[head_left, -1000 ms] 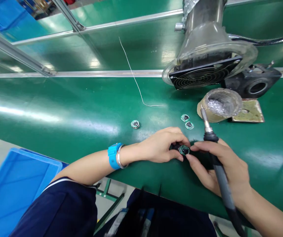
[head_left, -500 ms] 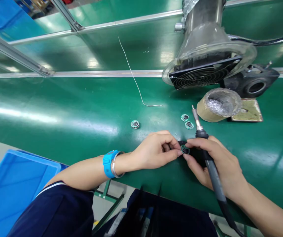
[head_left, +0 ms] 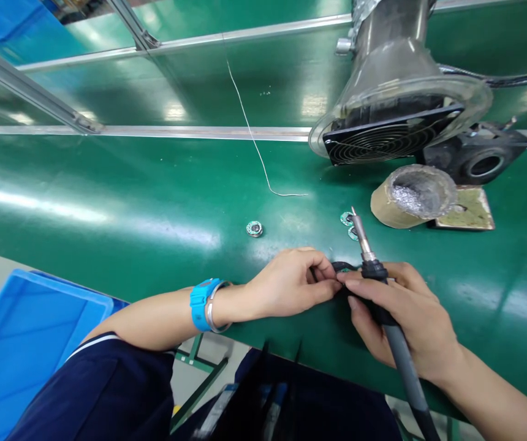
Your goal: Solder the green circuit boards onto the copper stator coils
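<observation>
My right hand (head_left: 405, 312) is wrapped round a soldering iron (head_left: 399, 343), its metal tip pointing up and away near two small round green boards (head_left: 347, 218). My left hand (head_left: 293, 282), with a blue watch on the wrist, pinches at a black cable (head_left: 344, 266); the fingertips of both hands nearly meet there. The small board between them is mostly hidden by the right fingers. Another round board stack (head_left: 254, 229) lies on the green table to the left.
A fume duct with a black fan grille (head_left: 383, 138) hangs at the upper right. Below it stand a cardboard cup (head_left: 394, 199), a sponge tray (head_left: 470, 208) and a black iron holder (head_left: 488, 156). Thin solder wire (head_left: 257, 150) crosses the table. A blue bin (head_left: 38, 343) sits lower left.
The right fingers have moved over the small board, hiding it. The iron's tip has shifted slightly left and now partly covers the two loose boards. The view has shifted slightly.
</observation>
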Motion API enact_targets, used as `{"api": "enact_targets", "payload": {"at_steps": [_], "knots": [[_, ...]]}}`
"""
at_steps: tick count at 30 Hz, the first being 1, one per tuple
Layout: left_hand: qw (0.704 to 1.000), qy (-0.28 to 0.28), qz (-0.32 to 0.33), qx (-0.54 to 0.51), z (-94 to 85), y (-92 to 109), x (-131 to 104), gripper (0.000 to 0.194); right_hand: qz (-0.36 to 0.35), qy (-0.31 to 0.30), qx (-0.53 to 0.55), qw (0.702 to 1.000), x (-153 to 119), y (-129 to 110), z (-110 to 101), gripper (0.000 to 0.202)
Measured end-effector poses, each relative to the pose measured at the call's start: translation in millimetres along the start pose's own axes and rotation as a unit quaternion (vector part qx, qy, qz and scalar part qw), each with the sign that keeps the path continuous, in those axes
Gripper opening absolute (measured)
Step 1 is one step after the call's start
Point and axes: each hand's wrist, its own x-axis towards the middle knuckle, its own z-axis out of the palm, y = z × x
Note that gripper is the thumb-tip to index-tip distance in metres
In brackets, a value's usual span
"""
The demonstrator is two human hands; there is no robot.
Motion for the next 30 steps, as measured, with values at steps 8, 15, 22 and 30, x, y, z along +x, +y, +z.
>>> {"api": "enact_targets", "payload": {"at_steps": [8,15,22,30], "knots": [[1.0,0.016,-0.001,0.024,1.7,0.6,-1.3,0.007,-0.002,-0.022,-0.006,1.0,-1.0,0.8,0.6,0.048],[0.999,0.002,-0.021,0.028,-1.1,1.2,-2.6,0.008,-0.014,-0.031,0.005,0.999,-0.7,1.3,-2.1,0.046],[0.999,0.015,-0.03,-0.004,1.4,3.0,0.5,0.006,0.047,0.033,-0.009,0.998,-1.0,-3.0,-11.1,0.059],[0.999,0.007,-0.039,-0.026,1.1,2.1,0.9,0.005,0.089,0.021,0.034,0.995,7.7,-15.7,-44.0,0.049]]}}
